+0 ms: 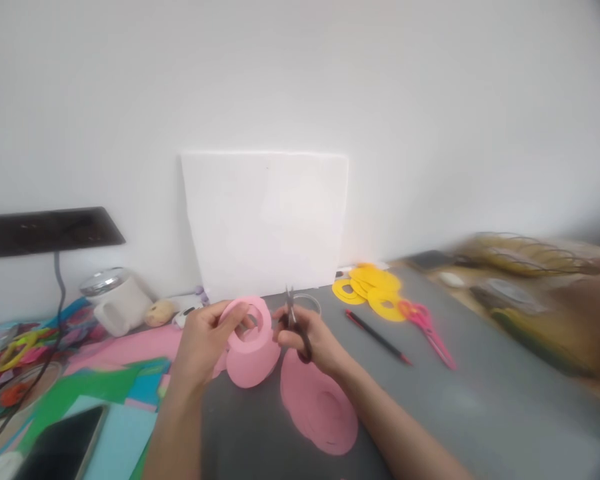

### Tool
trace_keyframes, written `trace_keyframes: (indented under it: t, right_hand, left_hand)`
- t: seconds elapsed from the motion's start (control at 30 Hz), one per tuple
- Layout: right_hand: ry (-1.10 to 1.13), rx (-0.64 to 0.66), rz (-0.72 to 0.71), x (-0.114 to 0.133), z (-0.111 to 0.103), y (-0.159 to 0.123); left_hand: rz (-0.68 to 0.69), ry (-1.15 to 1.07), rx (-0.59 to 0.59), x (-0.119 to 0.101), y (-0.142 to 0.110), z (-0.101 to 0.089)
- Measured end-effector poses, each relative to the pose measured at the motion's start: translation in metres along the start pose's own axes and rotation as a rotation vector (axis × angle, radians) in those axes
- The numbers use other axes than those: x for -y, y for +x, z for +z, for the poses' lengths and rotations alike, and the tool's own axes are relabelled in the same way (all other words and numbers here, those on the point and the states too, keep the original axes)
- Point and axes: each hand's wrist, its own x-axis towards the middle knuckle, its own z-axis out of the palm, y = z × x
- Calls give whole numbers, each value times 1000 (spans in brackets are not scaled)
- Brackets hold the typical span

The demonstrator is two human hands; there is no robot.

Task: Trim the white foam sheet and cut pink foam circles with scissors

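My left hand (213, 333) pinches a pink paper ring (253, 343) with a round hole in its middle, thumb and fingers at the hole's edge. Below the ring hangs a rounded pink paper piece (253, 370); whether it is joined to the ring I cannot tell. In my right hand (313, 333) is a pair of dark-handled scissors (291, 310), blades pointing up, just right of the ring and apart from it. Several pink paper discs (325, 420) lie overlapped on the grey mat (240, 433) beneath my right wrist.
Yellow paper rings (375, 287), pink scissors (430, 333) and a black pencil (377, 337) lie to the right. A white board (267, 227) leans on the wall. At left are a mug (123, 307), coloured paper (80, 393) and a phone (63, 443).
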Motion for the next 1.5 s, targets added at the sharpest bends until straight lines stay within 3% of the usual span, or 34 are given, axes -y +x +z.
trace_keyframes:
  t: [0.13,0.4,1.27,1.37,1.5]
  right_hand:
    - [-2,167,47,0,2,-2]
    - [-4,255,53,4,7,-3]
    - [-41,263,82,2,5,-4]
    - [-35,156,74,-1,6,-1]
    - [82,-357,-69,-5,3,6]
  left_hand:
    - [7,9,30,-3,-2,1]
    - [39,34,68,-3,-2,5]
    - [20,80,87,-6,-4,3]
    - [7,65,94,-5,-3,3]
    - [-22,-11,182,-5,-3,10]
